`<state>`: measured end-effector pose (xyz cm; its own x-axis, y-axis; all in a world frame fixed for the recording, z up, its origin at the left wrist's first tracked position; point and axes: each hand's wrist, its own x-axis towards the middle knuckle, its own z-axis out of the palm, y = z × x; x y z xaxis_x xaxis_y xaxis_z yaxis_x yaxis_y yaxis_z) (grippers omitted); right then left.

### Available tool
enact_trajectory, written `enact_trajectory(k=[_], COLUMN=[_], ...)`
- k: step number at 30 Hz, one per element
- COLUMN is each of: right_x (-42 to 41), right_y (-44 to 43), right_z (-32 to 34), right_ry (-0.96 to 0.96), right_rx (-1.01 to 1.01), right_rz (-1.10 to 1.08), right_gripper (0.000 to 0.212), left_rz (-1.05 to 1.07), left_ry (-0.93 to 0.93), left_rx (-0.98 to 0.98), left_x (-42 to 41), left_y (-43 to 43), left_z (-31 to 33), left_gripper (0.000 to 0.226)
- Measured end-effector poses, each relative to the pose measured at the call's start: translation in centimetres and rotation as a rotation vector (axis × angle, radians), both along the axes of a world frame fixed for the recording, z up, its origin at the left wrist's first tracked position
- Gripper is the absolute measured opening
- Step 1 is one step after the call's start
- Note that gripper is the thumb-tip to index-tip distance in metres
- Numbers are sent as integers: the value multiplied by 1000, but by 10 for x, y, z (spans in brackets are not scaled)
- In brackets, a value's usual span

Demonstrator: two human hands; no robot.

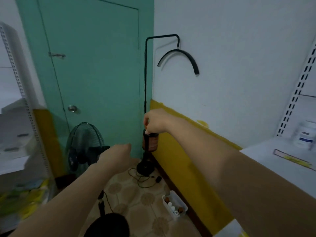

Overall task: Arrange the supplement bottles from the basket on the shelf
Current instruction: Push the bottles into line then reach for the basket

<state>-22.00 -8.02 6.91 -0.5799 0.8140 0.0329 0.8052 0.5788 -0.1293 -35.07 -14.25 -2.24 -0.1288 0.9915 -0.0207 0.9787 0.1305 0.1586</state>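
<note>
1. While your right hand [153, 123] pinches the amber supplement bottle [150, 142] by its cap, the bottle hangs upright in mid-air, well above the floor and well apart from the basket [181, 203].
2. Your left hand [118, 154] reaches forward beside the bottle with its fingers loosely curled, and it holds nothing.
3. The basket sits on the floor near the yellow wall, and several bottles lie inside it.
4. The step in hand appears to be the carry: one bottle is travelling from basket to shelf.
5. The shelf [266, 159] lies to your right, where a blurred white bottle [305, 134] stands. The next move probably calls for swinging the amber bottle rightward, setting it upright beside the white one, and letting go of the cap.
</note>
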Motion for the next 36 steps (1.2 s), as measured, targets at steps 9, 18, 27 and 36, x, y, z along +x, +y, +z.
enact_trajectory(k=[9, 18, 27, 36], right_x=[-20, -24, 13, 87], right_y=[166, 332, 453, 521], right_z=[-59, -131, -233, -459], right_ry=[-101, -145, -15, 51], right_rx=[-136, -270, -425, -550], right_rz=[-206, -352, -529, -753], right_gripper=[36, 17, 15, 26], left_rz=[-162, -225, -366, -495], left_ry=[-111, -109, -97, -34], left_rx=[-94, -186, -322, -582], left_x=[-11, -26, -14, 49], left_y=[171, 332, 480, 552], left_z=[-58, -119, -227, -402], left_gripper=[45, 41, 42, 43])
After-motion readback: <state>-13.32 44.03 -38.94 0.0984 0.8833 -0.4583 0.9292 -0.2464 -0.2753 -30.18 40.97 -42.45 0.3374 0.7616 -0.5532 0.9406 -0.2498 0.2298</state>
